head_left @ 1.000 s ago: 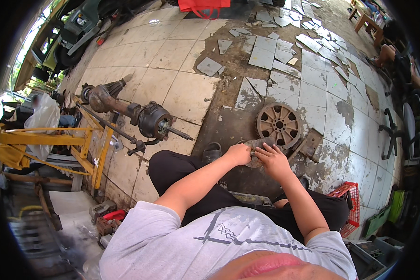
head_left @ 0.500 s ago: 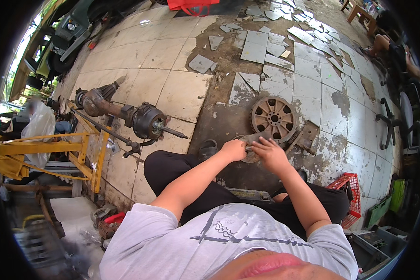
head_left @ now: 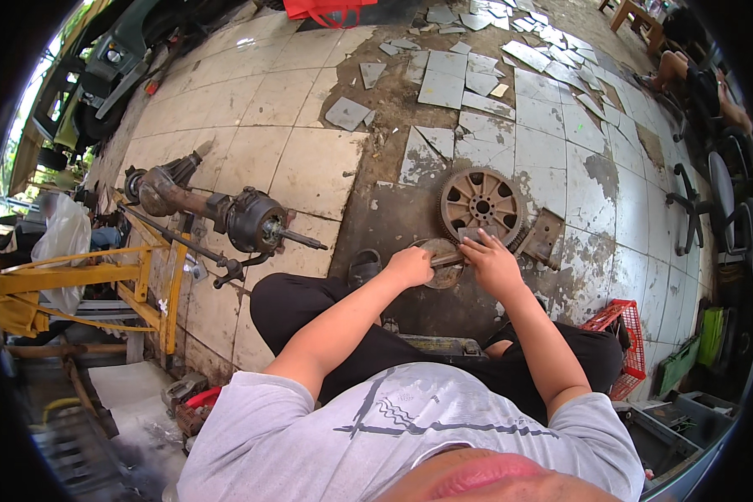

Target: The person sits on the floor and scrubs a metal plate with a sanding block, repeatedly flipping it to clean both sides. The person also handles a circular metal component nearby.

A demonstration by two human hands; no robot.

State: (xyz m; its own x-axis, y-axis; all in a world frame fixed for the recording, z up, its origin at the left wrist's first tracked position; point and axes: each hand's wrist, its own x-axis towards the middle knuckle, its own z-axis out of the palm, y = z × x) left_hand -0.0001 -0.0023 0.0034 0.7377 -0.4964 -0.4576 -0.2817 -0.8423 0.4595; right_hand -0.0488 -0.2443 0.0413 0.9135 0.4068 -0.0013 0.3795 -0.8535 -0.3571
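Note:
Between my hands is a flat, narrow grey-brown piece [head_left: 448, 260], tilted over a round metal disc [head_left: 441, 277] on the floor; its exact kind is unclear. My left hand [head_left: 409, 267] is closed around its left end. On its right end lies my right hand [head_left: 494, 264], fingers bent over it and thumb side hidden. A large rusty toothed flywheel [head_left: 482, 206] with spoke-like openings lies just beyond my right hand. Beside it, to the right, rests a rusty metal bracket [head_left: 545, 238].
An axle assembly with a drum [head_left: 255, 219] lies at left by a yellow metal frame [head_left: 75, 281]. Broken tiles [head_left: 443, 79] cover the far floor. A red crate [head_left: 623, 343] stands at my right knee. Office chairs [head_left: 696, 209] and a seated person are farther right.
The piece between my hands has turned from showing its broad dark face to a narrower edge. My hands have shifted slightly, and the whole view has moved a little.

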